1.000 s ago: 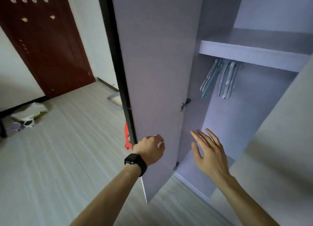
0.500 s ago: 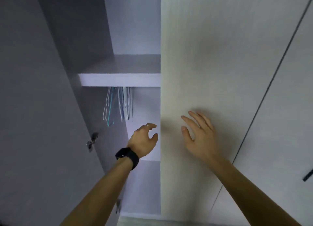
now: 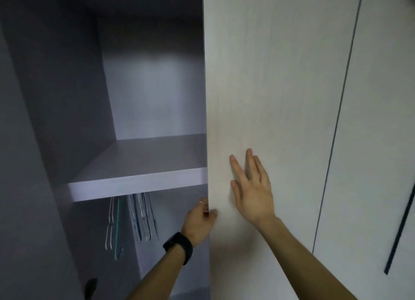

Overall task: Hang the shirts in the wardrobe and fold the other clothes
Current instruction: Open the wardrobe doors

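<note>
Head view: the wardrobe (image 3: 155, 97) fills the frame, and its left compartment stands open and shadowed. A grey shelf (image 3: 139, 183) crosses that compartment at mid-height. Just under the shelf hangs a bunch of bare hangers (image 3: 134, 219), pale and clear ones with a teal one among them, crowded close together towards the left. Far left, the inner face of an open door leaf (image 3: 22, 187) runs down the frame, with a small dark fitting (image 3: 89, 287) near its lower end; it is too blurred to tell what it is.

A pale door (image 3: 258, 75) with a fine wood grain covers the right half of the compartment and blocks the view inside there. The left hand (image 3: 198, 221) holds this door's left edge. Its grip is pinching the edge, with the thumb on the front face and the fingers curled behind, mostly hidden. A thin ring (image 3: 201, 202) shows on one finger and a black watch (image 3: 179, 247) sits on the wrist. The right hand (image 3: 253, 192) lies flat on the door's front face, just right of the left hand, its grip spread with fingers straight and pointing up.

Further right, past a thin dark seam, is a neighbouring door (image 3: 381, 120) in the same pale finish, with a long dark handle (image 3: 402, 228) near the right edge of the frame.
</note>
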